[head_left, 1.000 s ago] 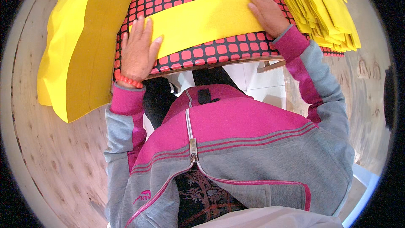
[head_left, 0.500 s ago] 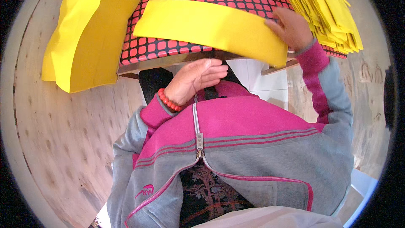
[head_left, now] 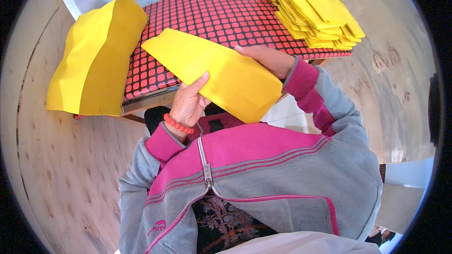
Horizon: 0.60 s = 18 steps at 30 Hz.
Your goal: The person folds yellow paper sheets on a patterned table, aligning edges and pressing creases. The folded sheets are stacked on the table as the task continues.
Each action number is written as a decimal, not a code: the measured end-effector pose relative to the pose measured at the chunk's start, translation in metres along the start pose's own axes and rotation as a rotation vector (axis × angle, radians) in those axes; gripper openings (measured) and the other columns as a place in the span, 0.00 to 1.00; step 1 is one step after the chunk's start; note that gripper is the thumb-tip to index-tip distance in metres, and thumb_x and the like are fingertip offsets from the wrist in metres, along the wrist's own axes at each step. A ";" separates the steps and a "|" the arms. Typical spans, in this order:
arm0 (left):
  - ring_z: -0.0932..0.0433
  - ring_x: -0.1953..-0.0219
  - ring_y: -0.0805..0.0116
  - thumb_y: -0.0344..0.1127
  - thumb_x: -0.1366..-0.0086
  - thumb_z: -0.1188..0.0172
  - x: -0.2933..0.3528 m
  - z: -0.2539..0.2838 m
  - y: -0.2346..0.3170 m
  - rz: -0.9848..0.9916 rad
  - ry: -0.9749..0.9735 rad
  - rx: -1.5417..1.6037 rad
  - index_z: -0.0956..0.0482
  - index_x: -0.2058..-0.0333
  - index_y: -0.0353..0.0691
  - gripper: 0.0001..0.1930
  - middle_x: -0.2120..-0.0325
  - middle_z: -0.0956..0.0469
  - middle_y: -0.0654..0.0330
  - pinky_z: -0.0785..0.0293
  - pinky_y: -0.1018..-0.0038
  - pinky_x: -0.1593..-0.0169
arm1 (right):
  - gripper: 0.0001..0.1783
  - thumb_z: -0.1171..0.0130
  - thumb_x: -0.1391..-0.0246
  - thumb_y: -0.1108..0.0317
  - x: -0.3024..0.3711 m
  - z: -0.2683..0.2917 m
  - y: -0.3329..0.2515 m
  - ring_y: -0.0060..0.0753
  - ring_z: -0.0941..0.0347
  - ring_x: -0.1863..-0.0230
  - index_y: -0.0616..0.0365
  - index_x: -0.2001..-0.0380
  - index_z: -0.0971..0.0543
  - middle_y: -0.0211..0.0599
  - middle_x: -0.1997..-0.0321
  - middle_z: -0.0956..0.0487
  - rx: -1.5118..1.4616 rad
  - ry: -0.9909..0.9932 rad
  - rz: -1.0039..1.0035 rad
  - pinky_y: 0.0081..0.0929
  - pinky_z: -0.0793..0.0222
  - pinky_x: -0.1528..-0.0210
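Note:
A flat, folded piece of yellow cloth [head_left: 230,77] is held slantwise over the front edge of the table, its right end tilted down toward me. My left hand [head_left: 187,101], with a red bead bracelet at the wrist, grips the near edge; the thumb lies on top and the fingers go underneath. On the far edge my right hand [head_left: 273,60] is closed, thumb tip at the cloth's upper side, and its other fingers are mostly hidden behind the cloth.
The table [head_left: 202,11] has a cover of red squares on black. A larger yellow cloth pile [head_left: 96,56] drapes over its left end. An uneven stack of folded yellow pieces [head_left: 320,11] lies at the far right. Wooden boards [head_left: 61,160] flank me.
The yellow cloth has lifted off the tabletop and turned. My left hand has gone from free to gripping its near edge. My right hand has moved left along the far edge.

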<state>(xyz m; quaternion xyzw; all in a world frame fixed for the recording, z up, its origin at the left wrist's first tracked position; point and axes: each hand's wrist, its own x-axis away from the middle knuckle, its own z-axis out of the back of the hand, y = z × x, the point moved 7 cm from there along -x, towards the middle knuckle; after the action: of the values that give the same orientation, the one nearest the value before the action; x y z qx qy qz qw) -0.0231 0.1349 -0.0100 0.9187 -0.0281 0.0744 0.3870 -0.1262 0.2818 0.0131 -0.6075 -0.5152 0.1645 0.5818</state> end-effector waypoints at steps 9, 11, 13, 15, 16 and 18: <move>0.23 0.42 0.59 0.36 0.26 0.49 0.000 -0.010 0.029 -0.019 -0.066 -0.040 0.35 0.38 0.35 0.21 0.42 0.26 0.53 0.23 0.62 0.42 | 0.24 0.53 0.30 0.51 -0.044 0.000 -0.047 0.28 0.20 0.50 0.57 0.43 0.25 0.38 0.48 0.19 0.175 -0.135 0.177 0.30 0.23 0.48; 0.22 0.44 0.58 0.35 0.26 0.48 0.004 -0.005 0.037 -0.039 -0.080 0.020 0.34 0.39 0.35 0.21 0.44 0.25 0.52 0.22 0.61 0.43 | 0.24 0.53 0.30 0.52 -0.019 0.008 -0.038 0.29 0.20 0.49 0.58 0.42 0.26 0.38 0.46 0.20 0.048 -0.139 0.165 0.31 0.24 0.46; 0.24 0.42 0.59 0.35 0.27 0.48 0.007 0.000 0.035 0.018 -0.078 0.011 0.34 0.38 0.35 0.21 0.42 0.26 0.53 0.24 0.62 0.41 | 0.25 0.53 0.30 0.51 0.006 0.016 -0.023 0.31 0.21 0.49 0.60 0.42 0.27 0.39 0.45 0.20 -0.063 -0.136 0.102 0.31 0.25 0.45; 0.25 0.41 0.60 0.35 0.27 0.48 0.011 0.009 0.029 0.052 0.013 0.031 0.34 0.38 0.35 0.21 0.42 0.26 0.54 0.25 0.63 0.40 | 0.27 0.53 0.30 0.50 0.015 0.018 -0.006 0.31 0.21 0.48 0.62 0.42 0.27 0.39 0.46 0.20 -0.203 -0.160 -0.025 0.32 0.25 0.43; 0.25 0.41 0.62 0.34 0.27 0.48 0.012 0.004 0.026 0.013 -0.047 0.042 0.34 0.38 0.35 0.22 0.42 0.26 0.54 0.26 0.64 0.40 | 0.29 0.54 0.30 0.48 0.013 0.013 -0.007 0.32 0.21 0.48 0.63 0.42 0.27 0.41 0.45 0.20 -0.248 -0.264 0.001 0.32 0.26 0.43; 0.25 0.42 0.62 0.33 0.27 0.48 0.013 -0.007 0.015 0.086 -0.159 0.071 0.34 0.38 0.35 0.22 0.42 0.25 0.56 0.27 0.64 0.39 | 0.36 0.56 0.32 0.41 -0.005 0.003 -0.004 0.34 0.21 0.47 0.67 0.42 0.28 0.46 0.44 0.20 -0.304 -0.371 -0.076 0.33 0.26 0.43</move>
<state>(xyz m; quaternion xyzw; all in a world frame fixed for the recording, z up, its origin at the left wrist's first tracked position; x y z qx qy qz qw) -0.0129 0.1297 0.0074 0.9327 -0.0953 0.0188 0.3473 -0.1331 0.2783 0.0138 -0.6278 -0.6544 0.1719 0.3848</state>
